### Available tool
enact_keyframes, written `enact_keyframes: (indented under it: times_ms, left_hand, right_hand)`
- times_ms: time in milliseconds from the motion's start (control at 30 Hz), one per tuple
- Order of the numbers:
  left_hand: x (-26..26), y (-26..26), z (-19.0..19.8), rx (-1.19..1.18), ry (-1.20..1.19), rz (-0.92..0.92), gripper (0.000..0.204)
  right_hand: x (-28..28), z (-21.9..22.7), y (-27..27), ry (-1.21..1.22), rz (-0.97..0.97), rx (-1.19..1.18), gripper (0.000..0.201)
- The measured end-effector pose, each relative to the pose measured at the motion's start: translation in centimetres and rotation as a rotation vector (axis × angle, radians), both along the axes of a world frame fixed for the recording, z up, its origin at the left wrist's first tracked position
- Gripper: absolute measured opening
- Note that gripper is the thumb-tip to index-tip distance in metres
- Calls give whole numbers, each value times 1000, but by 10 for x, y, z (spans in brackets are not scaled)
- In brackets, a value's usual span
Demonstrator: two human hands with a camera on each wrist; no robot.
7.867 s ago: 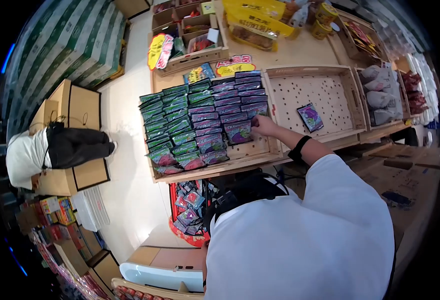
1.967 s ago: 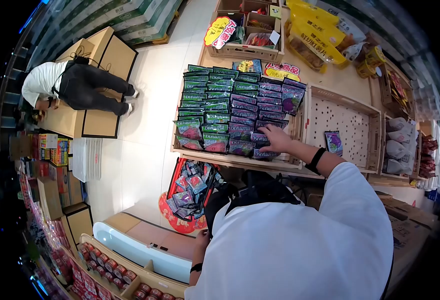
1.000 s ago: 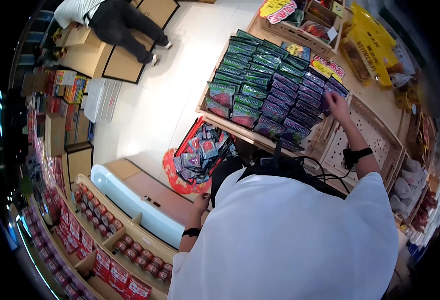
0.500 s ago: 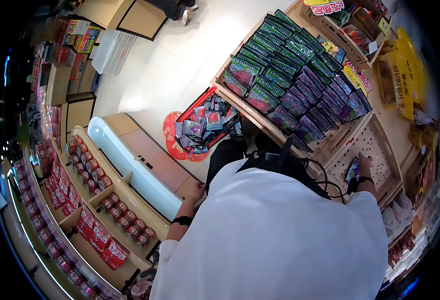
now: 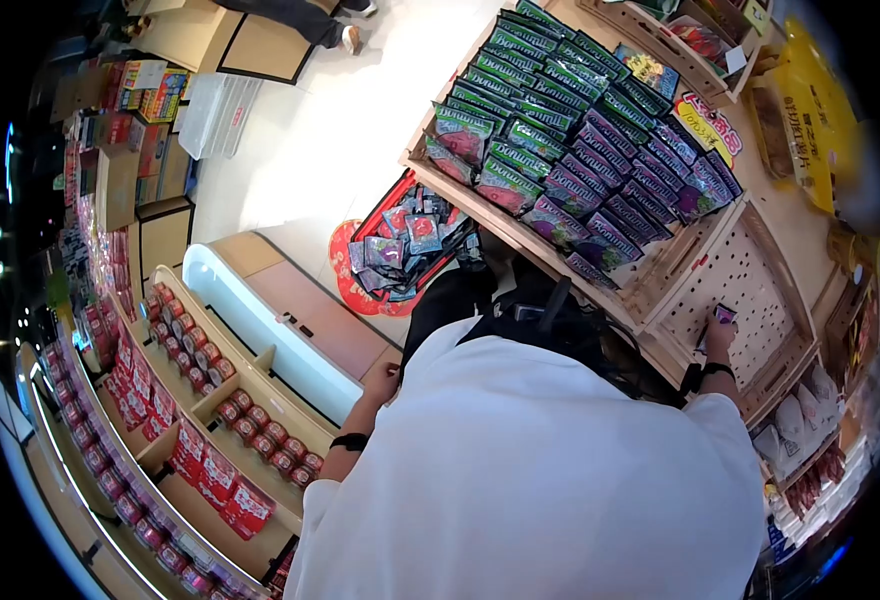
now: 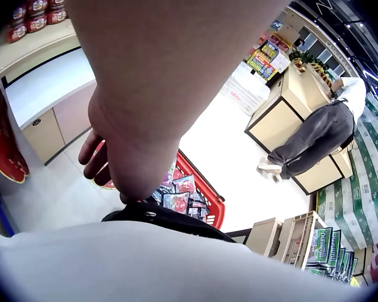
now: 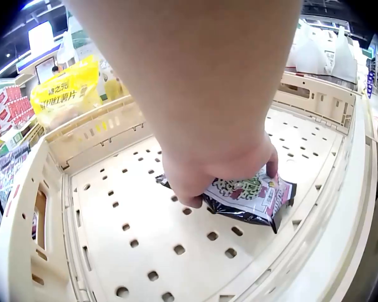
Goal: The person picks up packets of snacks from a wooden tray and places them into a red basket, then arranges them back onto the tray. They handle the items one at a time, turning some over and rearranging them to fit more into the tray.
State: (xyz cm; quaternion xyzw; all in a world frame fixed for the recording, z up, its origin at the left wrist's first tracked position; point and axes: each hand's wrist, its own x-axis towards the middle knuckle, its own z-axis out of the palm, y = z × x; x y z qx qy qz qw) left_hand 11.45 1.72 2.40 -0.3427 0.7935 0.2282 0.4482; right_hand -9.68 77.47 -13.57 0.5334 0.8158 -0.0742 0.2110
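Observation:
My right hand (image 5: 722, 338) reaches into a perforated plastic crate (image 7: 101, 207) and grips a small glossy snack packet (image 7: 255, 195) between thumb and fingers. Only an end of that packet shows past the hand in the head view. To the left, a wooden-looking crate (image 5: 520, 218) holds upright rows of matching "Bonumit" packets, green ones (image 5: 535, 115) on the left and purple ones (image 5: 610, 235) on the right. My left hand (image 5: 382, 382) hangs at my side with loosely bent fingers and nothing in them.
A red basket (image 6: 201, 182) full of packets stands on the floor by my legs. Yellow snack bags (image 5: 810, 120) and a price sign (image 5: 705, 130) lie beyond the crates. Shelves of red jars (image 5: 270, 440) stand at left. Another person (image 6: 321, 132) bends over a counter.
My right hand has left the packet rows, moved right into the perforated crate and taken hold of the packet lying there. The head view has turned; my left hand still hangs.

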Motion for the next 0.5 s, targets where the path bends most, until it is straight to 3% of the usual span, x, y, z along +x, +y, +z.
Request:
enact_keyframes:
  times_ms: [67,100,167,200,267,300,367,433,467,500]
  left_hand:
    - [-11,1,-2,12,-4,25,32]
    - [-14,3,-5,19,-10,59,32]
    - [-19,2,-18,37,1,35,33]
    - [-22,-2,-26,41,7,19,34]
    - [-15,-13,-53,119,148,-14,36]
    - [-19,-12,-56,113,100,63,36]
    - [-28,-14,-67,126,46,154,35]
    - [-27,-20,-80,164,104,126,36]
    - [-39,-15,-66,145,139,-12,37]
    - [-50,-6,-53,123,134,-3,35]
  right_hand:
    - [6,3,14,162,40,-92,79]
    - [6,11,18,166,35,-79,79]
    - [-7,32,22,395,-194,-299,55]
    - [-13,43,20,412,-198,-286,55]
    - [-25,69,11,901,-478,-645,40]
    - [-36,92,5,959,-546,-856,32]
    - [-54,129,-7,1006,-560,-1106,28]
    - [-67,177,-31,1083,-501,-1274,30]
    - [-73,202,-48,1131,-467,-1350,30]
    - [-78,222,-63,1134,-503,-1446,36]
